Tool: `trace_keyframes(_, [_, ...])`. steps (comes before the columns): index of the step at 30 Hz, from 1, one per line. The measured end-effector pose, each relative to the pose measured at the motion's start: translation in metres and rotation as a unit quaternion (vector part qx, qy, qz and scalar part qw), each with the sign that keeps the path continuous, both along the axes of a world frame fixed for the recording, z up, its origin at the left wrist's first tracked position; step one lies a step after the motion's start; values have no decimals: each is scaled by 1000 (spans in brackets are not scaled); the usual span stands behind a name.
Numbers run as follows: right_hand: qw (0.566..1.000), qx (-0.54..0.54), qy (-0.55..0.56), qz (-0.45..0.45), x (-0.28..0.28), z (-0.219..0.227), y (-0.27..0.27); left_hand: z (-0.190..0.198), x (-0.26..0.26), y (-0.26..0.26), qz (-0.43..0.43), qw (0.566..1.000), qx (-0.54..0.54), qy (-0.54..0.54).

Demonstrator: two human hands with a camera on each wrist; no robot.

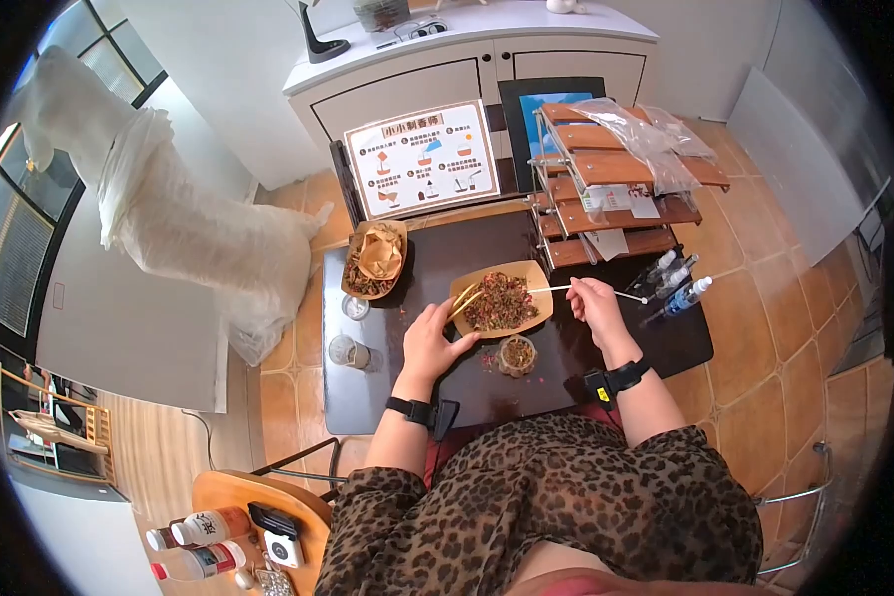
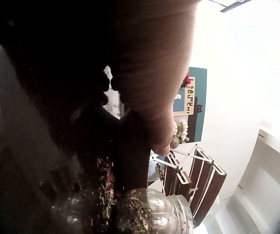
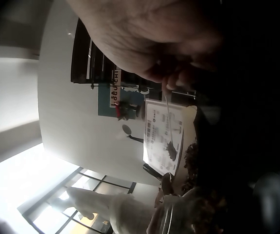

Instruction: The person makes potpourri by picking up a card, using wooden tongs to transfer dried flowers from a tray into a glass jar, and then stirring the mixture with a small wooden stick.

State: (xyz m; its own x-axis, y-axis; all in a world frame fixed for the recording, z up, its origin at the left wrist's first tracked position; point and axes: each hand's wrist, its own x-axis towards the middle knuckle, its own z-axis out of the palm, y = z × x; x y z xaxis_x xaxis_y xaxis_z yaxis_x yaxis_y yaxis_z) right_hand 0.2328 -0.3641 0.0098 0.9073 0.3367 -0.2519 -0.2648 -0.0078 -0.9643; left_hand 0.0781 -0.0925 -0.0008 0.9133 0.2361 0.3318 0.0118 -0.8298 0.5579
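My right hand [image 1: 594, 303] pinches a thin white long-handled spoon [image 1: 549, 289] whose tip is over the dried mix. In the right wrist view, a dark clump of herbs sits on the spoon's end [image 3: 171, 150]. Reddish-green dried petals and herbs [image 1: 502, 303] lie in a brown paper tray [image 1: 538, 320]. At the tray's left corner, my left hand [image 1: 430, 343] grips it, thumb along the near side. Beside those fingers rest light wooden sticks [image 1: 464, 302], like tweezers. Just below the tray stands a glass jar [image 1: 517, 356], partly filled with herbs.
Another paper tray [image 1: 399, 238] holds herbs and a crumpled paper cup [image 1: 380, 250]. An empty glass [image 1: 348, 353] stands at the left of the dark table [image 1: 407, 397]. Small spray bottles [image 1: 687, 295], a wooden rack [image 1: 616, 167] and an instruction board [image 1: 422, 159] stand right and behind.
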Motion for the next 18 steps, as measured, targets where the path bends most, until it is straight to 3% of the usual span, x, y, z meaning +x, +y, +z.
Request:
trace_keyframes(10, [996,18,-20,86,-13,27,-15,-1,0,1,-3,1000,6,-10])
trace_keyframes(18, [971,-54,-108,205,-20,24,-25,-5,1,2,-3,1000,13,-11])
